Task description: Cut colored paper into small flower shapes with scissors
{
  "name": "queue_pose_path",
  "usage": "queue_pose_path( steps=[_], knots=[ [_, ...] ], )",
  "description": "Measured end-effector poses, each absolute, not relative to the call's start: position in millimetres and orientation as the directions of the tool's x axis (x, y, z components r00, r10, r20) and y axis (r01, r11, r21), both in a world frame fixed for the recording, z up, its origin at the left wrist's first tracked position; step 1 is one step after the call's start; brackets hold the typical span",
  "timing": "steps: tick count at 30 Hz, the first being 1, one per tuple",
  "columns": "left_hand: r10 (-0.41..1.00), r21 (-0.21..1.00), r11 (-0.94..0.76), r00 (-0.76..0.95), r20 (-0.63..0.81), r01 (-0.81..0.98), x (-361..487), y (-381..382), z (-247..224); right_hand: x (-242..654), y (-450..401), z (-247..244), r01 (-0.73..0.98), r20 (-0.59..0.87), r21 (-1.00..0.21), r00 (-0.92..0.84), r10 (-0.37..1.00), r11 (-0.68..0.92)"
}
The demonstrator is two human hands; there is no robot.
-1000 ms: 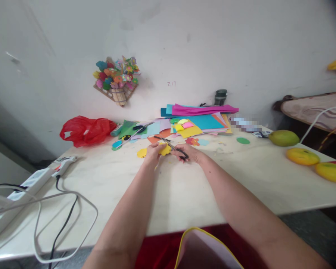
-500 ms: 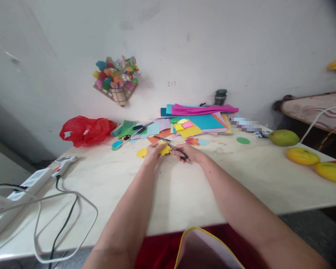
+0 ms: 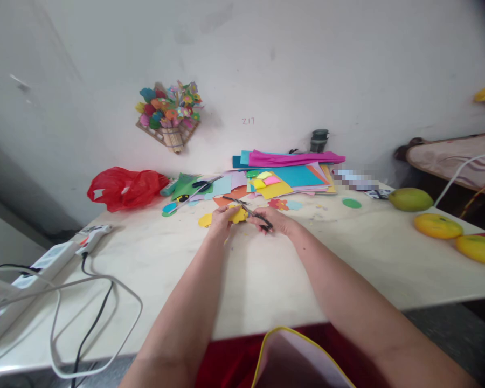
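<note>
Near the middle of the white table, my left hand [image 3: 223, 219] pinches a yellow scalloped paper piece [image 3: 238, 215]. My right hand [image 3: 271, 220] is closed round the dark handles of a pair of scissors [image 3: 262, 220]. The blades point up and left, at the yellow piece's right edge. Another yellow paper piece [image 3: 205, 220] lies just left of my left hand. Behind the hands are a red paper flower [image 3: 278, 204] and a light blue piece [image 3: 295, 205].
Coloured sheets [image 3: 301, 177] lie along the wall, with a second pair of scissors [image 3: 202, 185] at their left. A red plastic bag [image 3: 125, 188] sits back left. Cables and a power strip [image 3: 44, 267] occupy the left edge. Mangoes [image 3: 438, 225] lie at the right.
The hands stay in nearly the same place, still holding the yellow piece and the scissors. The whole view has shifted very slightly.
</note>
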State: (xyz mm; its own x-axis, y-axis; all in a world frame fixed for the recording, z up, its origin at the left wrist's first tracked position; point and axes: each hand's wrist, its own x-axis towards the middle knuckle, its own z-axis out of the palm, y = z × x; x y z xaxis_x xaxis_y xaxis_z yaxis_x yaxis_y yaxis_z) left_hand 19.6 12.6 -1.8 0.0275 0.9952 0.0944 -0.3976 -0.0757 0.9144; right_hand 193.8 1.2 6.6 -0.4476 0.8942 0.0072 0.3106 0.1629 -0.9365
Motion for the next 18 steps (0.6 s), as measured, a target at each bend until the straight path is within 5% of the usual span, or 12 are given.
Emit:
queue_pose_path(
  steps=[18],
  knots=[
    [0.998, 0.922, -0.055, 0.011, 0.064, -0.383, 19.7, 13.4, -3.1, 190.4, -5.2, 14.0, 0.274, -0.034, -0.958, -0.416, 0.909, 0.089]
  ],
)
